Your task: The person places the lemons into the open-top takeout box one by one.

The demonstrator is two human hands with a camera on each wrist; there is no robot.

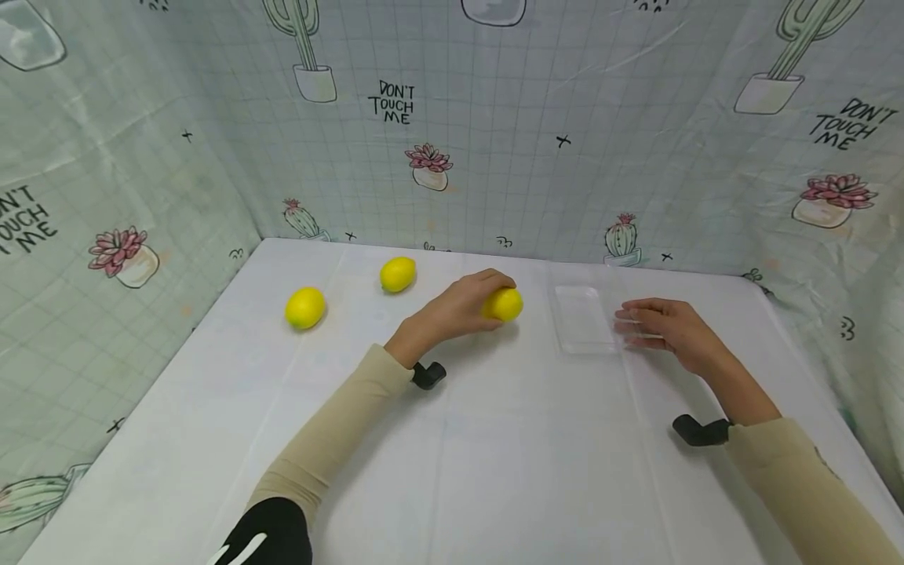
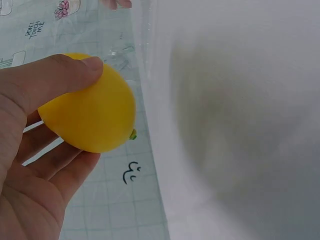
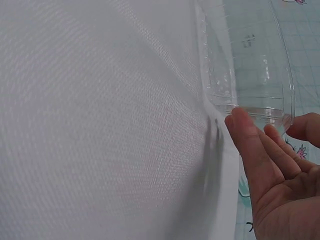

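My left hand (image 1: 462, 306) grips a yellow lemon (image 1: 505, 304) above the white table, left of a clear plastic container (image 1: 585, 320). The left wrist view shows the thumb (image 2: 75, 75) across the lemon (image 2: 95, 112) and the other fingers behind it; the lemon's small green stem end sticks out. My right hand (image 1: 671, 329) is at the container's right side. Seen from the right wrist, fairly straight fingers (image 3: 250, 135) lie against the near end of the container (image 3: 250, 60), with one fingertip at its rim. No lemon shows inside the container.
Two more lemons lie on the table at the left, one nearer (image 1: 305, 308) and one farther back (image 1: 398, 275). A white cover (image 1: 494, 471) spreads over the table. Behind and beside it hangs a printed curtain (image 1: 494, 180) with cactus drawings.
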